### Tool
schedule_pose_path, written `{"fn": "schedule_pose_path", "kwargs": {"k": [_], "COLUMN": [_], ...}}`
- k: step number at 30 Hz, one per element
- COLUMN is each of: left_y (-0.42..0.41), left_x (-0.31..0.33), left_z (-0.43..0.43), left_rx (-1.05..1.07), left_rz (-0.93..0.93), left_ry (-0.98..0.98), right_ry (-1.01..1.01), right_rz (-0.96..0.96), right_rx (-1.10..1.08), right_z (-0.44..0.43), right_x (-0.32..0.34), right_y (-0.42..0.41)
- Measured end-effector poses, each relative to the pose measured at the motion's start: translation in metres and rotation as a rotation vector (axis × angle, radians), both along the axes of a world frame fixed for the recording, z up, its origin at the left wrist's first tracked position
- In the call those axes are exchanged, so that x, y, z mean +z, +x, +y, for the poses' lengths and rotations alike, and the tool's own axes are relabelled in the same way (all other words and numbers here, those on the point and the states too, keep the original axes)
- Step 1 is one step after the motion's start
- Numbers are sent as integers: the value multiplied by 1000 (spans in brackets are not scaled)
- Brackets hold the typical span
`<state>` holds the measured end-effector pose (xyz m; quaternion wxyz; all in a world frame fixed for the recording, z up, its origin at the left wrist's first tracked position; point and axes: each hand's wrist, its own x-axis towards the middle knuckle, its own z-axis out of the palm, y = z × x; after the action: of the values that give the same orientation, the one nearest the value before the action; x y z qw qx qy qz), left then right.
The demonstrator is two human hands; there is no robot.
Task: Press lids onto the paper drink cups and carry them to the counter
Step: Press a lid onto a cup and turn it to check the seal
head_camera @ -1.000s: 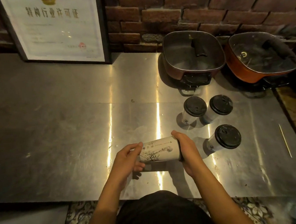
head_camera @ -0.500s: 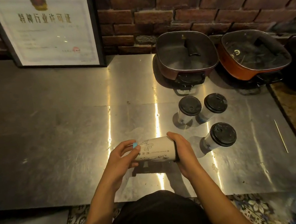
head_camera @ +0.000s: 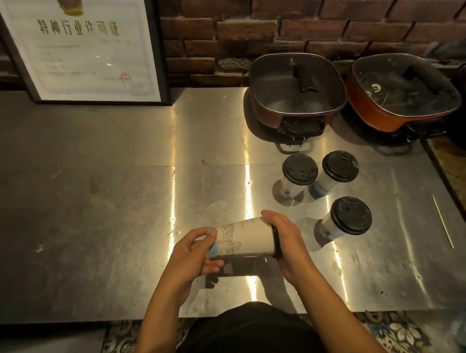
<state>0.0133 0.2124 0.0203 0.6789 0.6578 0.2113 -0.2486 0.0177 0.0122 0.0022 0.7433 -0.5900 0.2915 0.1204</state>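
- fingers (head_camera: 201, 233) of the left hand (head_camera: 188, 256) are curling round the narrow base end of a paper cup (head_camera: 245, 240), pinching it between the upper fingertips and the fingers underneath.
- the right hand (head_camera: 288, 245) is cupping the opposite, wider end, its palm lying against the black lid (head_camera: 276, 243) while its thumb and fingers are wrapping over the rim.
- the paper cup is lying on its side between the two hands, base to the left and lid to the right, above the front part of the steel counter (head_camera: 88, 218), casting a shadow on the metal beneath; a line drawing and a blue patch are showing on its wall.
- lidded cups are standing upright on the counter, right of the hands: the left rear cup (head_camera: 297, 175) and right rear cup (head_camera: 338, 170) side by side, the near cup (head_camera: 345, 219) just beside the right hand.
- two square electric pots (head_camera: 297, 90) (head_camera: 403, 91) with glass lids are sitting at the back by the brick wall (head_camera: 324, 11).
- a framed certificate (head_camera: 85, 48) is leaning at the back left.
- a thin stick (head_camera: 442, 221) is lying near the counter's right edge.
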Motion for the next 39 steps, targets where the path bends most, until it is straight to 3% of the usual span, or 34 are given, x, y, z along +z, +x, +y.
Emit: {"fn": "schedule_pose_path", "kwargs": {"k": [12,25,39], "left_y": [-3,-2,-2], "left_x": [-5,-4,-7], "left_z": [4,6,13], "left_rx": [51,60,40], "left_rz": [20,62,41], "left_ry": [-107,-21,-119], "right_ry": [2,14,-11], "right_rz": [-2,5,-5], "right_rx": [-9,47,18], "right_z": [-4,1,-2], "right_x": [-1,0,1], "right_y": [-3,-4,-2]}}
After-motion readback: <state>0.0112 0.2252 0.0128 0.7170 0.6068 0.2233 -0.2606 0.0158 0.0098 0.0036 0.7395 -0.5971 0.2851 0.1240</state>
